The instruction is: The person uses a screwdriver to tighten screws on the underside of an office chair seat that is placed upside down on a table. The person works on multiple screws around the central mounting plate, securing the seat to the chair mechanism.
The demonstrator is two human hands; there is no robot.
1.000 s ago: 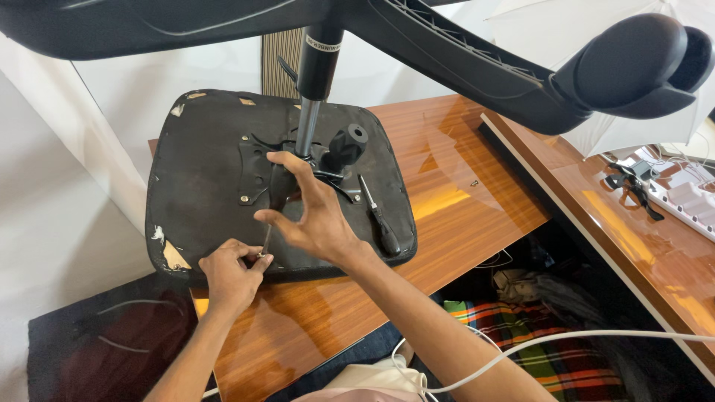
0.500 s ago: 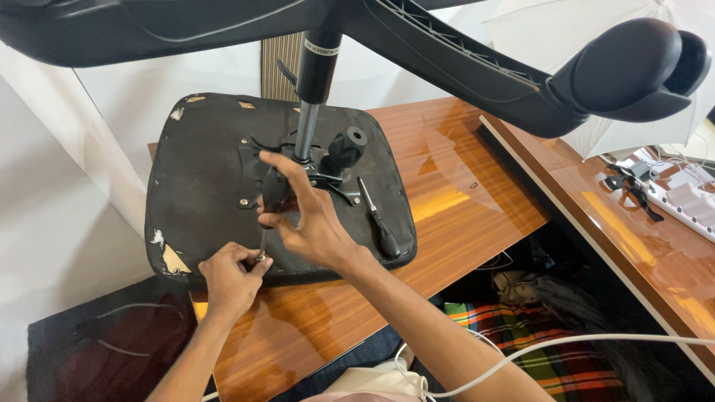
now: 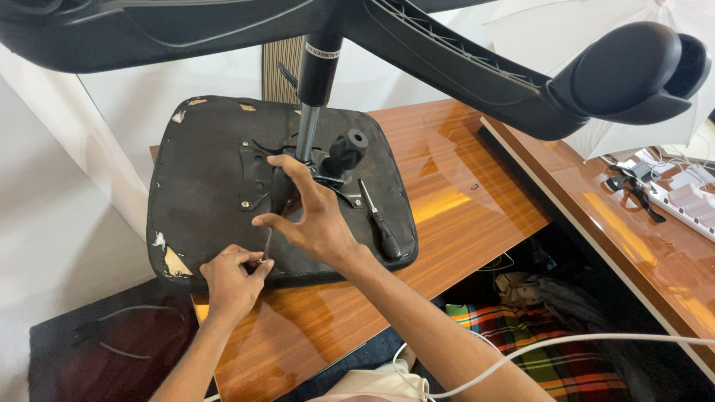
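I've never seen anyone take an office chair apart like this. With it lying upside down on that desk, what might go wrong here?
The chair seat overhangs the wooden desk edge, so pushing on it could tip or slide it. The thin metal tool in the left hand points toward the right hand; a slip might jab the fingers. The loose screwdriver resting near the seat's rim could roll off.

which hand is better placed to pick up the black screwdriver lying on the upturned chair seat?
Right, probably. The right hand rests open on the seat beside the screwdriver. The left hand is farther off at the seat's near edge, pinching a thin metal tool.
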